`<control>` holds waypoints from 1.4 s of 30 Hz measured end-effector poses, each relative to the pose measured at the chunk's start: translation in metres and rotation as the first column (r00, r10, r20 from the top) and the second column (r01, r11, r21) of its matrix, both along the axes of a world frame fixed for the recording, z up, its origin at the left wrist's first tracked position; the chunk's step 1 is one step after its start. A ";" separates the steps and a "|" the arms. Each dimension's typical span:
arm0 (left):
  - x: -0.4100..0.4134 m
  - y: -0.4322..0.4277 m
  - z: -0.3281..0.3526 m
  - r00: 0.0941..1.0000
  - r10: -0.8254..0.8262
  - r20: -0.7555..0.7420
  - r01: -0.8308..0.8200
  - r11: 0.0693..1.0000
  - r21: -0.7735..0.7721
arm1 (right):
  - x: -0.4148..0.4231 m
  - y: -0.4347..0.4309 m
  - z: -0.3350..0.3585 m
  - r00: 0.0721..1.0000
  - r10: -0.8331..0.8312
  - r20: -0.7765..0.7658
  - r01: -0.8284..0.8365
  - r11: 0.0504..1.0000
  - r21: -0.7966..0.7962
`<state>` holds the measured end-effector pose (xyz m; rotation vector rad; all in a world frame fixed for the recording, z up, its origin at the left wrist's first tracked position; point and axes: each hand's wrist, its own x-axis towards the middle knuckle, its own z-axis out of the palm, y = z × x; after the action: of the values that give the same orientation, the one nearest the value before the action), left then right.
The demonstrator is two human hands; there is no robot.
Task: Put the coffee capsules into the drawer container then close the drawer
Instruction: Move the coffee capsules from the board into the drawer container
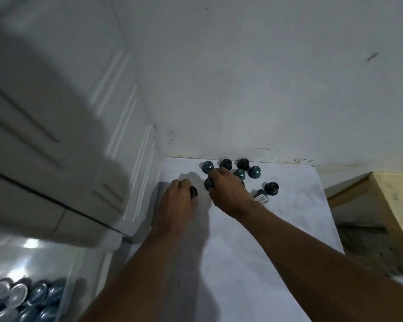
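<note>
You are gripping a dark capsule (193, 191) in your left hand (178, 196) and a teal capsule (208, 183) in your right hand (227, 190), fingers curled round each; the loose capsules (253, 171) are lying just beyond your right knuckles; the drawer container (44, 263) is standing open behind and to the left, nearer your left hand; both hands are facing palm down.

Cabinet (126, 140) blocks the left; capsules (239, 173) crowd the table (265, 252) at back.
</note>
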<state>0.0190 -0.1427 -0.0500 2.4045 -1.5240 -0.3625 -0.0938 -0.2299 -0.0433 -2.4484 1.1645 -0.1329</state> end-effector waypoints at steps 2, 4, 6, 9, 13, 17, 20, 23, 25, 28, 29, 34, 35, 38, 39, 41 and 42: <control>-0.006 0.008 0.016 1.000 0.017 0.007 -0.017 0.999 -0.029 | -0.011 0.009 0.014 0.999 -0.004 0.039 0.005 1.000 -0.016; -0.010 0.014 0.028 1.000 0.016 0.001 -0.016 0.998 -0.059 | -0.019 0.015 0.025 0.997 -0.022 0.073 0.025 0.999 -0.029; -0.025 0.039 0.048 1.000 0.022 -0.013 -0.023 0.997 -0.076 | -0.039 0.039 0.045 0.994 0.005 0.108 0.001 0.998 -0.055; -0.038 0.062 0.063 1.000 0.028 -0.010 -0.029 0.993 -0.111 | -0.052 0.057 0.060 0.994 0.047 0.102 -0.036 0.994 -0.102; -0.048 0.095 0.077 0.999 0.032 0.036 -0.026 0.984 -0.178 | -0.062 0.088 0.076 0.995 0.012 0.102 -0.001 0.994 -0.109; -0.048 0.123 0.093 0.992 0.069 0.105 -0.042 0.969 -0.242 | -0.061 0.118 0.085 0.987 0.015 0.162 0.013 0.986 -0.165; -0.042 0.148 0.103 0.992 0.082 0.099 -0.052 0.959 -0.278 | -0.054 0.141 0.092 0.984 0.057 0.166 -0.023 0.980 -0.199; -0.036 0.171 0.111 0.996 0.094 0.006 -0.088 0.943 -0.322 | -0.043 0.161 0.098 0.981 0.080 0.176 -0.041 0.976 -0.213; -0.024 0.200 0.116 0.993 0.106 -0.042 -0.114 0.939 -0.324 | -0.030 0.186 0.103 0.978 0.086 0.191 -0.041 0.973 -0.226; 0.005 0.250 0.117 0.991 0.134 0.003 -0.128 0.952 -0.278 | 0.000 0.232 0.106 0.972 0.151 0.183 -0.102 0.963 -0.250; 0.015 0.267 0.117 0.989 0.144 0.010 -0.137 0.956 -0.260 | 0.012 0.249 0.106 0.969 0.179 0.168 -0.134 0.959 -0.251; 0.067 0.345 0.118 0.979 0.188 0.076 -0.168 0.962 -0.216 | 0.068 0.321 0.105 0.959 0.223 0.174 -0.185 0.960 -0.210; 0.077 0.357 0.119 0.977 0.200 0.077 -0.180 0.961 -0.210 | 0.077 0.332 0.105 0.962 0.224 0.158 -0.193 0.963 -0.188; 0.102 0.384 0.120 0.971 0.231 0.062 -0.213 0.954 -0.209 | 0.103 0.356 0.102 0.958 0.248 0.144 -0.230 0.965 -0.128; 0.110 0.390 0.120 0.970 0.236 0.057 -0.220 0.954 -0.205 | 0.111 0.360 0.101 0.956 0.253 0.148 -0.238 0.965 -0.114; 0.127 0.398 0.119 0.970 0.237 0.049 -0.224 0.955 -0.196 | 0.128 0.364 0.099 0.953 0.262 0.150 -0.249 0.963 -0.102; 0.136 0.399 0.118 0.970 0.240 0.043 -0.227 0.954 -0.195 | 0.137 0.363 0.098 0.952 0.268 0.149 -0.255 0.962 -0.100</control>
<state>0.1548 0.2560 0.0685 2.4288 -1.2181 -0.0844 0.0434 0.1336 0.0547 -2.5798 0.7715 -0.2973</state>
